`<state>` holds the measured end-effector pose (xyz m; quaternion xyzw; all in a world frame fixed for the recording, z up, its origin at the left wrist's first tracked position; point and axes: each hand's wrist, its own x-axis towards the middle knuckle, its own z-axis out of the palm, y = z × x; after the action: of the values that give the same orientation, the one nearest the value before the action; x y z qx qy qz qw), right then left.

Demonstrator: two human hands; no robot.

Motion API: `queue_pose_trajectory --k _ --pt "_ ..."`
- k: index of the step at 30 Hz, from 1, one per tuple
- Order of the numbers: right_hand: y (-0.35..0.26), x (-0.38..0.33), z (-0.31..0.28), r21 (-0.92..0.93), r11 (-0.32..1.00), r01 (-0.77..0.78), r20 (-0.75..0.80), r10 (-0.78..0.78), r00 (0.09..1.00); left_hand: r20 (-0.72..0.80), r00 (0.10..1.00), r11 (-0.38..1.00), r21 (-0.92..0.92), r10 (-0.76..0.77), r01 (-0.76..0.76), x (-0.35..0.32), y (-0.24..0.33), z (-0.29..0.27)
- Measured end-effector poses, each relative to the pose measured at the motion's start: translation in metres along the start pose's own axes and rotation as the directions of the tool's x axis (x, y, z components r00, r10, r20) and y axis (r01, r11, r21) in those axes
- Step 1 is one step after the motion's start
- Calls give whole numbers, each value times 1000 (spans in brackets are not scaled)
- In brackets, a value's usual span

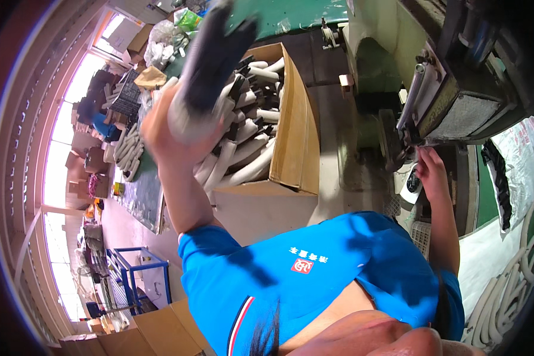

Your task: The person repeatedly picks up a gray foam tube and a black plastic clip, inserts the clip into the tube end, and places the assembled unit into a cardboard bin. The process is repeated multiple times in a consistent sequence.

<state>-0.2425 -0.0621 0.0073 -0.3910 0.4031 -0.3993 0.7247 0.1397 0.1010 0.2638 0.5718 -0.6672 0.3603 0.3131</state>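
My left hand [183,130] is raised over the left side of an open cardboard box [299,133], its fingers wrapped round a white tube with a long black end [210,65]. Motion blurs both the hand and this part. In the box lies a heap of white curved tubes [252,151], many with black ends. On the right, my right hand [433,172] is closed at the front of a green machine [366,53], just below its metal lever [414,89]. A second white tube with a black insert [410,188] shows at its fingers, tilted downward.
More white tubes [129,148] lie on a table to the left, near a dark crate [126,98]. A blue metal frame cart [139,273] stands at lower left. Grey-white bent tubes [504,296] pile at lower right beside white sheeting [525,154]. Another person [104,126] is far left.
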Motion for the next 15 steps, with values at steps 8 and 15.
queue_pose_trajectory --k 8,15 --pt "18 -78 -78 165 986 -3 -351 62 934 681 709 833 490 -181 -258 98 -179 174" --pt "28 -139 -123 265 957 119 -483 25 875 748 493 846 531 -444 -46 77 -213 297"
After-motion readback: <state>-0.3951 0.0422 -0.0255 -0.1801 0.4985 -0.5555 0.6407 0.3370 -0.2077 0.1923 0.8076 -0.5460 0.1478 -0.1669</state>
